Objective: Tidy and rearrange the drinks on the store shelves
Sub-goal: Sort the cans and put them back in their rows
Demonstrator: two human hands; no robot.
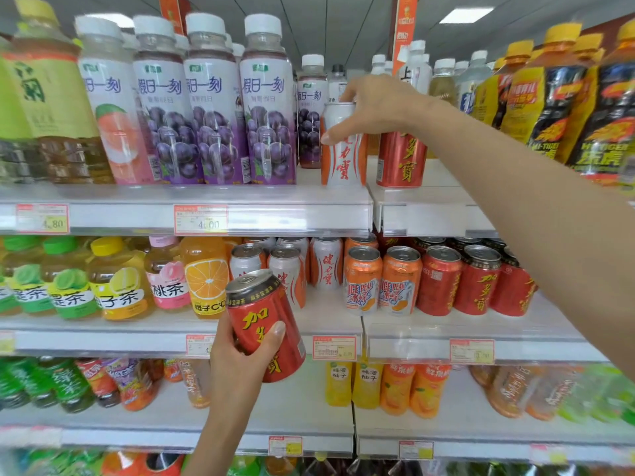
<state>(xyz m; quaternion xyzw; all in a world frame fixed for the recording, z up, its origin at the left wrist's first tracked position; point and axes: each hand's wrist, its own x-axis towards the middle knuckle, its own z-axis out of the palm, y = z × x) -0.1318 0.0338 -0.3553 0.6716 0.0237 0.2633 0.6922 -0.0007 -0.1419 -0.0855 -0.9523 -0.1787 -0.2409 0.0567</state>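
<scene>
A shopper's right hand (374,108) reaches up to the top shelf (275,214) of a store drinks aisle. Its grip is clamped on the upper part of a white-and-orange can (343,159) printed with red Chinese characters, thumb on the can's left side and fingers curled over the rim. The can is upright at the shelf's front edge, at the right end of the left-hand section. It sits between a row of purple grape bottles (213,108) labelled "假日一刻" and a red shelf can (402,159) with gold characters, which is just beside it on the adjoining section. Lower down, the left hand (240,355) has its grip wrapped round a red can (264,324) marked "加多寶" in yellow, held tilted in the air in front of the middle shelf (412,338). On that shelf stand orange "ICE PEAK" cans (381,280), with more white-and-orange cans to their left and more red cans (477,280) to their right. Price tags on the top shelf's front rail read 4.80 (43,218) and 4.00 (201,219). Yellow-capped "HI-TIGER" bottles (556,97) fill the top shelf's right end.
</scene>
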